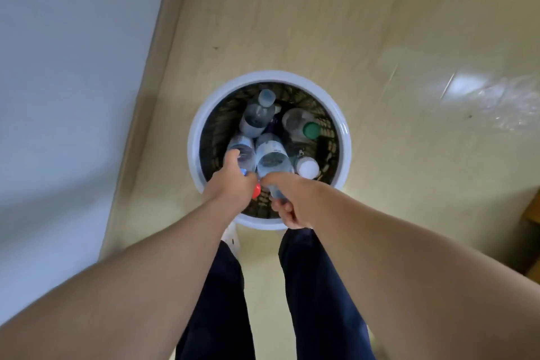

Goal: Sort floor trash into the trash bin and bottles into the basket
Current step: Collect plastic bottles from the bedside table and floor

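A round basket (198, 131) with a white rim and dark mesh wall stands on the floor right below me. Several clear plastic bottles stand inside it, one with a green cap (311, 130), one with a white cap (307, 168). My left hand (230, 181) grips a clear bottle (242, 150) held bottom-first over the basket's near left side. My right hand (287, 203) grips a second clear bottle (273, 159) beside it, also bottom-first. A red cap (256, 190) shows between my hands.
A white wall (73, 82) with a beige skirting board runs along the left. Pale wooden floor (350, 38) surrounds the basket. A crumpled clear plastic bag (508, 102) lies at the right. My legs in dark trousers stand just behind the basket. Furniture edges show at far right.
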### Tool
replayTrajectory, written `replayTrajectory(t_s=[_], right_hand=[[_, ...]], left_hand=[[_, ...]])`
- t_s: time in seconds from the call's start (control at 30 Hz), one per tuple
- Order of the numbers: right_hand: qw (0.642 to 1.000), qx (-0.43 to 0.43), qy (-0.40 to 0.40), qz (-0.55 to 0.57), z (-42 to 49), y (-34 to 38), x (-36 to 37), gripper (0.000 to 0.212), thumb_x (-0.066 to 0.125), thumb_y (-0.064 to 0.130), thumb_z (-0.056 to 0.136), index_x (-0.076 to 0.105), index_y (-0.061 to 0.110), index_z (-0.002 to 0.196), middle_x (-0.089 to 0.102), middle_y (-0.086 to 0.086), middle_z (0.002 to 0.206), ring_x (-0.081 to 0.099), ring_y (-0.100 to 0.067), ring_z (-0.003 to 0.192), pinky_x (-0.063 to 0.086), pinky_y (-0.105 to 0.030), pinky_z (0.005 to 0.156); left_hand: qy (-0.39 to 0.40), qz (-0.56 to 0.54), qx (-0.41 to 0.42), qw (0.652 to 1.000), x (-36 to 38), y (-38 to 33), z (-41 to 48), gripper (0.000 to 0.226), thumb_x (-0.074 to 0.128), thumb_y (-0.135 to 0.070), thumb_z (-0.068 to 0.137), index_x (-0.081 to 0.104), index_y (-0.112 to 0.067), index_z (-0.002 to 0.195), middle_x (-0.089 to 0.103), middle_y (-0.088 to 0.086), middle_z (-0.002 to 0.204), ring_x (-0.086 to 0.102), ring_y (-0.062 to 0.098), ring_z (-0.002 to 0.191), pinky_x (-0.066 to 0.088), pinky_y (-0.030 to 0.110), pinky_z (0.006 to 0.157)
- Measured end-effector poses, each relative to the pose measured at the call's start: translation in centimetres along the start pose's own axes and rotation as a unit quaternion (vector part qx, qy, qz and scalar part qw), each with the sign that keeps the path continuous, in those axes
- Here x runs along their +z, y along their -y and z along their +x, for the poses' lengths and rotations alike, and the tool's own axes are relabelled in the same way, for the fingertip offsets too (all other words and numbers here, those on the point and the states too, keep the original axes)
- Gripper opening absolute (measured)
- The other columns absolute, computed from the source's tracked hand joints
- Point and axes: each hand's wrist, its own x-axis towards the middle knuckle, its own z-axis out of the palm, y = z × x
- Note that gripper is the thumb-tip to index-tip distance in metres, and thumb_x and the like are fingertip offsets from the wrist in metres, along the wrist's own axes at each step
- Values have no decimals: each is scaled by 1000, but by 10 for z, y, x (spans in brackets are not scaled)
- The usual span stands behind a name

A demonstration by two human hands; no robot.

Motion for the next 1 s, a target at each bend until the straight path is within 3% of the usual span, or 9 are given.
replayTrajectory(t_s=[0.13, 0.27, 0.4, 0.6, 0.77, 0.87, 1.0], right_hand=[[995, 47, 44, 72, 25, 25, -9, 46, 59, 48, 83, 40, 17, 54, 35, 5, 37, 25, -7, 24, 23, -7, 32], [989, -4, 45, 144, 46, 32, -5, 39, 57, 40, 89, 43, 15, 63, 34, 4, 26, 29, -9, 17, 29, -7, 30], [975, 2, 57, 214, 50, 24, 7, 35, 58, 37, 89, 44, 12, 68, 33, 4, 25, 29, -7, 16, 28, -9, 31], [965, -26, 1, 261, 46, 18, 13, 26, 69, 31, 82, 51, 13, 76, 39, 2, 51, 34, -8, 41, 35, -14, 39], [978, -34, -4, 204, 16, 5, 9, 35, 63, 36, 87, 50, 5, 75, 55, -4, 66, 47, -13, 48, 44, -16, 35], [981, -73, -71, 164, -12, -10, 11, 34, 54, 31, 94, 46, 4, 74, 50, -6, 64, 46, -16, 51, 44, -21, 43], [968, -173, -177, 45, -58, -29, 27, 19, 48, 20, 93, 49, 2, 94, 53, -9, 70, 53, -23, 64, 50, -34, 65]], left_hand=[[19, 54, 28, 998, 2, 3, 29, 53, 43, -37, 94, 23, -31, 142, 57, 11, 121, 56, 33, 105, 41, 34, 80], [24, 73, 46, 996, 1, 4, 48, 49, 46, -39, 92, 29, -30, 137, 58, 12, 119, 57, 34, 102, 44, 35, 81], [28, 99, 45, 994, -3, 5, 63, 53, 49, -37, 90, 26, -34, 138, 57, 11, 112, 56, 31, 90, 45, 36, 78], [31, 42, 10, 999, 8, 7, 58, 61, 51, -41, 88, 19, -32, 140, 59, 12, 112, 63, 32, 88, 55, 43, 83], [22, -46, -51, 997, 0, 13, 26, 87, 59, -41, 85, 1, -29, 148, 53, 13, 127, 63, 35, 97, 54, 45, 87], [-3, -57, -37, 998, -14, 20, -5, 79, 57, -35, 88, 8, -20, 148, 51, 15, 131, 58, 37, 107, 50, 44, 91], [-51, -138, -5, 989, -49, 25, -58, 58, 50, -33, 94, 25, -15, 144, 50, 12, 136, 53, 33, 117, 43, 38, 96]])
